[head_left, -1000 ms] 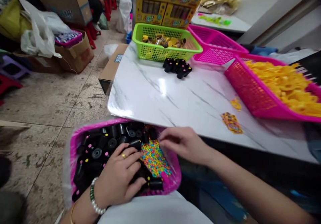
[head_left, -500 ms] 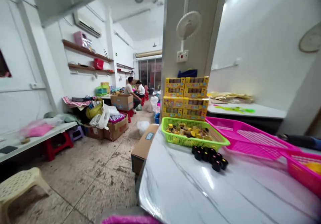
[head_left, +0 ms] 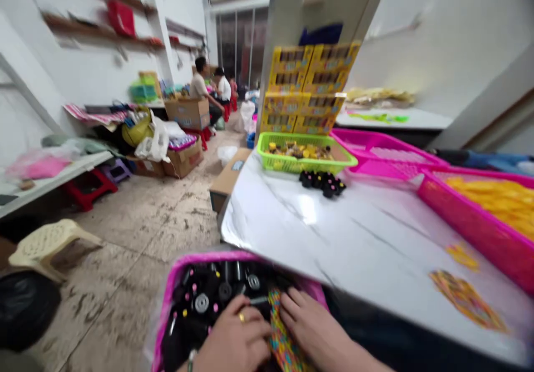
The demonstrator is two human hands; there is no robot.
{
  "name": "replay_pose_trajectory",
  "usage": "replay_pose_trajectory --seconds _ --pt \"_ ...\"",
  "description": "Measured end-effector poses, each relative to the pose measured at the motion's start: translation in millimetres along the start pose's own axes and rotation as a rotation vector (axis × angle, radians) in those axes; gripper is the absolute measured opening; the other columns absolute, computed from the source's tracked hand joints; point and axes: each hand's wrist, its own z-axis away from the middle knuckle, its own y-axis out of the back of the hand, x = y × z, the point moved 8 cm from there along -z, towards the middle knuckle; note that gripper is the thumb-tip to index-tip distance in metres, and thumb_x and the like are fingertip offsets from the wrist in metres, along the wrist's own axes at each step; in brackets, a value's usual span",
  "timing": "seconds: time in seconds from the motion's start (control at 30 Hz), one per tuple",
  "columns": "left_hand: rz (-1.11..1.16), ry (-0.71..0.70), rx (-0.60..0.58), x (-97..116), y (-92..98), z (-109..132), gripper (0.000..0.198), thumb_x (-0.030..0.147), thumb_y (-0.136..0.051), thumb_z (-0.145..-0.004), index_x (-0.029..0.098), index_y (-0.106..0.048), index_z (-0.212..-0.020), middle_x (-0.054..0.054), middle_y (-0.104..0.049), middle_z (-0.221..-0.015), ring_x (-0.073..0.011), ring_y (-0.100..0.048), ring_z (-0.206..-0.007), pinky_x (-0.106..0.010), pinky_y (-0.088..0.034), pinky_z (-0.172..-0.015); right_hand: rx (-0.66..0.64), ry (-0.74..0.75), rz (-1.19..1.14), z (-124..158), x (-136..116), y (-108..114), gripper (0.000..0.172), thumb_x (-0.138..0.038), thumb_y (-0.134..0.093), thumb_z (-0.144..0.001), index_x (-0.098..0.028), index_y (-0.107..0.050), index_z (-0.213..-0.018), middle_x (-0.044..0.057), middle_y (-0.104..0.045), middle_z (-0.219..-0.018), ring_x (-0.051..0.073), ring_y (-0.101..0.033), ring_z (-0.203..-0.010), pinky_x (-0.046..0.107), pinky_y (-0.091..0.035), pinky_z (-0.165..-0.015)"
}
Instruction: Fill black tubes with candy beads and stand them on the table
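A pink-rimmed basket (head_left: 189, 257) stands beside the table, filled with black cylindrical pieces (head_left: 200, 283), some with pink or yellow dots and grey round ends. Over it, my left hand (head_left: 240, 333), with a ring on one finger, curls its fingers against a multicoloured patterned strip (head_left: 281, 333). On the strip's other side, my right hand (head_left: 308, 319) presses its fingers along the edge, thumb hidden. Both hands appear to grip the strip, though blur hides the exact contact. A similar multicoloured piece (head_left: 467, 299) lies on the marble-patterned table (head_left: 334, 238).
A green basket (head_left: 306, 163) of small yellow and brown pieces stands by stacked yellow boxes (head_left: 308, 88). Black pieces (head_left: 322, 183) lie before it. A pink basket (head_left: 467, 222) holds yellow items. Left are a cream stool (head_left: 50, 244) and a black bag (head_left: 27, 305). People (head_left: 202, 85) sit far back.
The view has tilted down, so the table and baskets sit higher in the picture. Both my hands, the patterned strip and the basket of black pieces have come into sight.
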Motion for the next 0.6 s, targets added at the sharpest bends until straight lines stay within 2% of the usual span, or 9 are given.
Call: replay_pose_trajectory --seconds 0.07,0.13,0.17,0.23,0.33,0.47,0.6 --pt "0.138 0.089 0.015 -3 -2.0 6 0.026 0.045 -0.061 -0.089 0.021 -0.07 -0.091 -0.005 -0.074 -0.115 -0.0222 -0.064 -0.107 -0.049 -0.037 -0.114 -0.143 0.066 -0.169 3 -10 2 0.012 -0.01 -0.061 -0.083 -0.016 -0.071 -0.088 0.008 -0.067 -0.086 0.025 -0.063 -0.08 0.039 -0.056 -0.067" --pt "0.214 0.126 0.037 -3 2.3 9 0.028 0.045 -0.062 -0.088 0.018 -0.068 -0.093 -0.007 -0.072 -0.117 -0.0239 -0.061 -0.112 -0.05 -0.033 -0.115 -0.248 -0.028 -0.432 5 -4 13 0.017 -0.009 -0.06 -0.086 -0.016 -0.07 -0.097 0.008 -0.067 -0.09 0.022 -0.064 -0.08 0.034 -0.055 -0.069" --pt "0.227 0.132 0.035 -3 4.9 10 0.025 0.042 -0.062 -0.088 0.018 -0.069 -0.094 -0.007 -0.072 -0.119 -0.024 -0.06 -0.113 -0.05 -0.032 -0.115 -0.261 -0.09 -0.586 5 2 23 0.023 -0.007 -0.059 -0.085 -0.016 -0.07 -0.104 0.007 -0.068 -0.094 0.02 -0.065 -0.084 0.032 -0.055 -0.073" --pt "0.228 0.126 0.02 -2 9.5 9 0.022 0.038 -0.062 -0.088 0.018 -0.069 -0.095 -0.007 -0.071 -0.12 -0.0247 -0.059 -0.116 -0.049 -0.03 -0.115 -0.212 -0.174 -0.88 3 15 43 0.034 -0.004 -0.059 -0.084 -0.018 -0.067 -0.113 0.006 -0.069 -0.101 0.017 -0.066 -0.093 0.03 -0.055 -0.083" --pt "0.216 0.103 0.01 -2 13.8 5 0.019 0.033 -0.061 -0.089 0.017 -0.069 -0.096 -0.008 -0.072 -0.12 -0.0258 -0.06 -0.115 -0.05 -0.031 -0.114 -0.073 -0.269 -1.107 4 35 66 0.029 -0.01 -0.063 -0.086 -0.021 -0.068 -0.112 0.004 -0.071 -0.102 0.016 -0.067 -0.094 0.03 -0.054 -0.086" --pt "0.21 0.088 0.021 -2 15.1 2 0.017 0.032 -0.061 -0.089 0.017 -0.068 -0.095 -0.007 -0.072 -0.12 -0.0268 -0.061 -0.112 -0.052 -0.032 -0.112 0.044 -0.381 -1.145 11 48 69 0.023 -0.018 -0.07 -0.085 -0.021 -0.069 -0.107 0.005 -0.072 -0.107 0.018 -0.067 -0.1 0.034 -0.054 -0.09" --pt "0.209 0.092 0.014 -2 14.3 0 0.018 0.032 -0.061 -0.089 0.017 -0.068 -0.095 -0.007 -0.072 -0.121 -0.0271 -0.062 -0.112 -0.052 -0.033 -0.111 0.069 -0.501 -1.132 16 51 68 0.023 -0.02 -0.069 -0.085 -0.019 -0.067 -0.108 0.005 -0.072 -0.101 0.015 -0.068 -0.087 0.029 -0.057 -0.079"
